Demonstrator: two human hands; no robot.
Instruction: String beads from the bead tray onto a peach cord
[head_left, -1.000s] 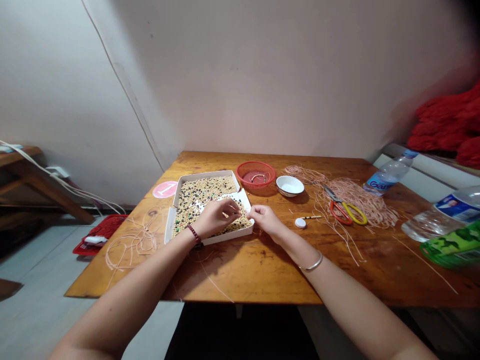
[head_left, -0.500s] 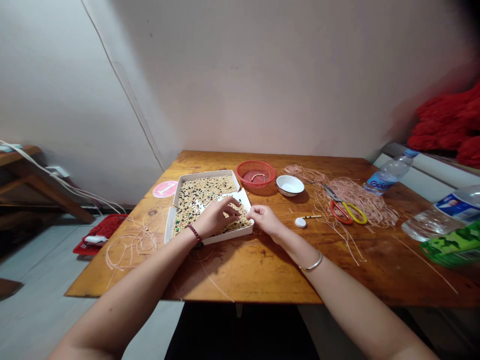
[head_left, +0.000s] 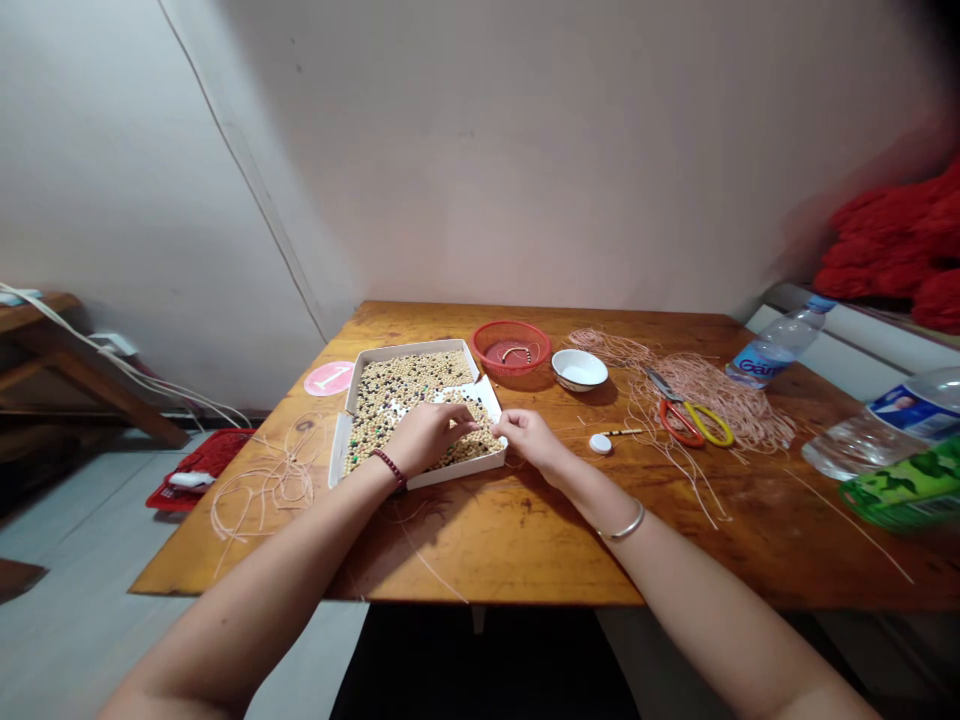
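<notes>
My left hand (head_left: 424, 440) bends over the beads (head_left: 409, 372), thumb and forefinger tips near each other; I can't tell if they meet or grip anything. My right hand (head_left: 529, 440), by the right side of the tray (head_left: 341, 450) holding the beads, has its fingertips together, around what I can't see. I judge I'm picking beads; that calls for a light, exact pinch. Beyond sit bowl (head_left: 580, 370) and basket (head_left: 517, 372).

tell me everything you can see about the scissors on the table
The scissors have grey, metal-looking blades and two large loop handles, one orange-red, one yellow, perhaps plastic. They lie on the wooden table at the left edge of the pale pink cord pile, touching some strands. The blades point away from the person, angled left; the handles are spread. No hand touches them.
</notes>
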